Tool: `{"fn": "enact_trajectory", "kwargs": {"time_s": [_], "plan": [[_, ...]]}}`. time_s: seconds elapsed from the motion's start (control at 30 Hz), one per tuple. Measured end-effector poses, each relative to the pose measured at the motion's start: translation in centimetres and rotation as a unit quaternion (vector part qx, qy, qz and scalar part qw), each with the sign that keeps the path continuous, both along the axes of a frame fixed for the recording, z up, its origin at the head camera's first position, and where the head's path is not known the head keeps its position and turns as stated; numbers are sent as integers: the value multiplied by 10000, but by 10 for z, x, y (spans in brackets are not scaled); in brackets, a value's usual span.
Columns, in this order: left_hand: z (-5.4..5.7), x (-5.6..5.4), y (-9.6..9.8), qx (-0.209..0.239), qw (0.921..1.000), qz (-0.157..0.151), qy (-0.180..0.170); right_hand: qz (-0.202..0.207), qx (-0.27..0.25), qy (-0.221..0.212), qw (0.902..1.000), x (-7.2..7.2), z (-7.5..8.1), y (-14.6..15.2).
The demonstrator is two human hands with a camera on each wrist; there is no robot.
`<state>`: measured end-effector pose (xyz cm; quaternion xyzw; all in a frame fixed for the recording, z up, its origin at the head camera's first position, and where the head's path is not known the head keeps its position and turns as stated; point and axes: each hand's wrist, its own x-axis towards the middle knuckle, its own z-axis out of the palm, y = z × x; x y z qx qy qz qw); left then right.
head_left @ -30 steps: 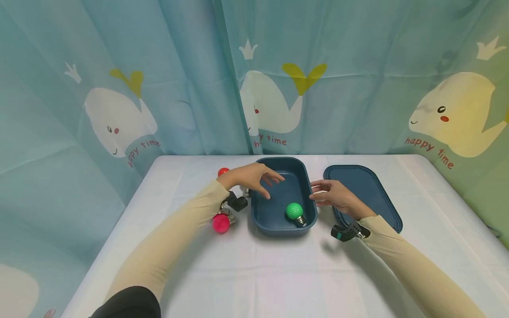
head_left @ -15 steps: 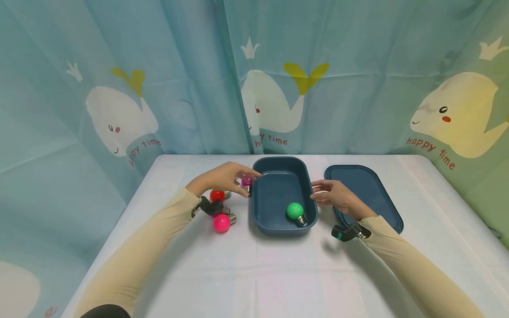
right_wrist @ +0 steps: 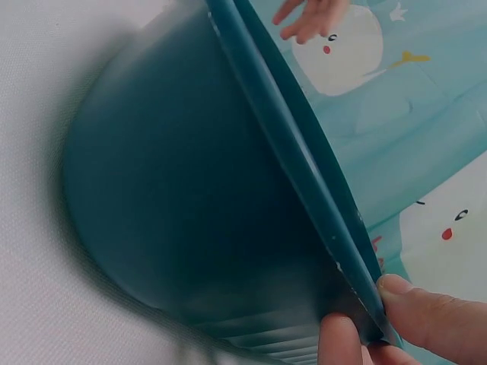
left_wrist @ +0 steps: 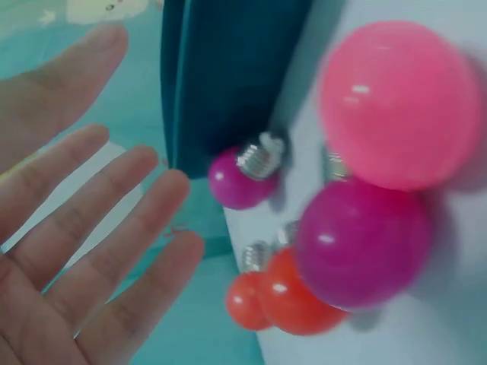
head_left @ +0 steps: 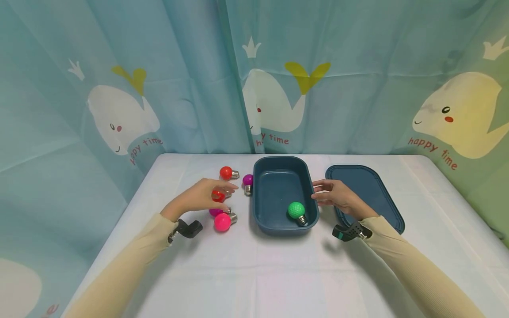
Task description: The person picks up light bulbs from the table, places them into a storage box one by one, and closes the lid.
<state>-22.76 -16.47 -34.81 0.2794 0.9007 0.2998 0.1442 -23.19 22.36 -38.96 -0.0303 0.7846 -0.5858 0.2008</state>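
Observation:
My left hand [head_left: 199, 196] hovers over the loose bulbs at the left, holding nothing, its fingers and thumb spread in the left wrist view. Beneath and beside it lie a red light bulb [head_left: 217, 196], partly covered by the hand, a purple bulb [head_left: 215, 212] and a pink bulb [left_wrist: 399, 106]. With thumb and fingers, my right hand [head_left: 338, 196] pinches the right rim of a dark blue box [right_wrist: 198, 175]. Inside the box, near its front right corner, lies a green bulb [head_left: 296, 210] with a metal screw base.
Another red bulb [head_left: 226, 173] lies farther back on the left. A small purple bulb [head_left: 248, 179] sits close to the box's left wall. Behind my right hand, a dark blue lid [head_left: 363, 187] lies flat on the white tablecloth [head_left: 286, 274]. A whale-print curtain [head_left: 191, 66] hangs behind the table.
My left hand has moved left and toward me, from over the box to over the loose bulbs. The purple bulb by the box has come into view. My right hand stays at the rim.

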Motion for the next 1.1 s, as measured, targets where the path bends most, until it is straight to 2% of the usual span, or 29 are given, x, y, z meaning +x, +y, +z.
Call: {"fn": "enact_trajectory", "kwargs": {"time_s": [0.3,0.63,0.87,1.1], "plan": [[-24,23,-16,100,9975,606,359,38,0,-9,10000,0,-1,1],[-47,43,-14,441,9908,1107,642,54,150,31,9999,0,1,-1],[-57,50,-12,466,9871,1181,973,96,159,52,9998,0,0,-1],[-60,50,-9,240,9864,1330,934,103,135,57,9998,0,0,0]]}}
